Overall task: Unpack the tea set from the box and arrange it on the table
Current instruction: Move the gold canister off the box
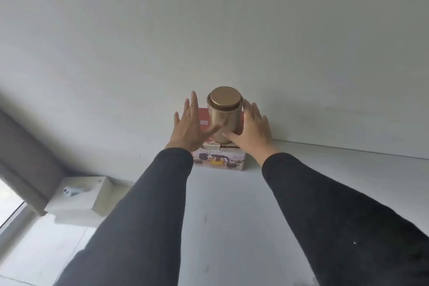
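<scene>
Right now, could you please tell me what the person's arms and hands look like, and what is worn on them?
Both arms are covered by long, close-fitting dark grey sleeves that end at the wrists. The left sleeve and right sleeve look plain, with no visible markings. The left hand and right hand are bare: no gloves, rings or watch show from this view.

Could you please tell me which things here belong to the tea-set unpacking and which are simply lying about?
Job: tea set box; gold canister on it; left hand; right hand; table.
Lying about: white box; grey curtain.
</scene>
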Available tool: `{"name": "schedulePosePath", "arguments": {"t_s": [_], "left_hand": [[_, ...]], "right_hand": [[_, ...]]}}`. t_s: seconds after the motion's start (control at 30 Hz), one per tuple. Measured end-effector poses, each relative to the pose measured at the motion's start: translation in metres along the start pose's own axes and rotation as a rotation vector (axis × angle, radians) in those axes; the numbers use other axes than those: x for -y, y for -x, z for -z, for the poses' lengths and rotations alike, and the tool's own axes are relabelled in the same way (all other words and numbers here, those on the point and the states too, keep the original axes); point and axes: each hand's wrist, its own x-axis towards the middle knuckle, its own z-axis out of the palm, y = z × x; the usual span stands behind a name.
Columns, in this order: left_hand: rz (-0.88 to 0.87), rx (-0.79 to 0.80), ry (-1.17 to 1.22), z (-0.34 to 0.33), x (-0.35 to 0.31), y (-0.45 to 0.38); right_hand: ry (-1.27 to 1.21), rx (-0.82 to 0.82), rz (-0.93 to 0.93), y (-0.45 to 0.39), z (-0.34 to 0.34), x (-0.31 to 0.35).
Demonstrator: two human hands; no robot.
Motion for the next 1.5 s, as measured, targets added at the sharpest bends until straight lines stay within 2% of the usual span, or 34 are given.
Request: {"name": "schedulePosePath", "arguments": {"t_s": [0.2, 0.37, 0.53, 0.67, 0.87, 1.03, 1.3, 1.5], "left_hand": [[-0.103, 0.046, -0.022, -0.005, -0.001, -0.016], [-0.124, 0.015, -0.08, -0.01, -0.021, -0.016], [-0.187, 0.009, -0.075, -0.027, -0.054, -0.023], [-0.253, 0.018, -0.034, -0.049, -0.109, -0.024], [-0.389, 0.094, 0.045, -0.107, -0.219, -0.021], [-0.456, 0.162, 0.1, -0.19, -0.313, -0.011], [-0.398, 0.303, 0.14, -0.34, -0.42, 0.0], [-0.324, 0.329, 0.192, -0.411, -0.461, -0.005]], "right_hand": [[-0.119, -0.099, -0.053, -0.011, -0.02, 0.001], [-0.128, -0.137, -0.041, -0.012, -0.017, -0.009], [-0.093, -0.175, -0.081, -0.002, 0.018, -0.033], [-0.056, -0.23, -0.145, 0.013, 0.061, -0.07], [-0.007, -0.331, -0.262, 0.054, 0.139, -0.156], [0.015, -0.352, -0.361, 0.091, 0.19, -0.255], [-0.084, -0.236, -0.513, 0.136, 0.218, -0.423], [-0.27, -0.207, -0.548, 0.14, 0.221, -0.5]]}}
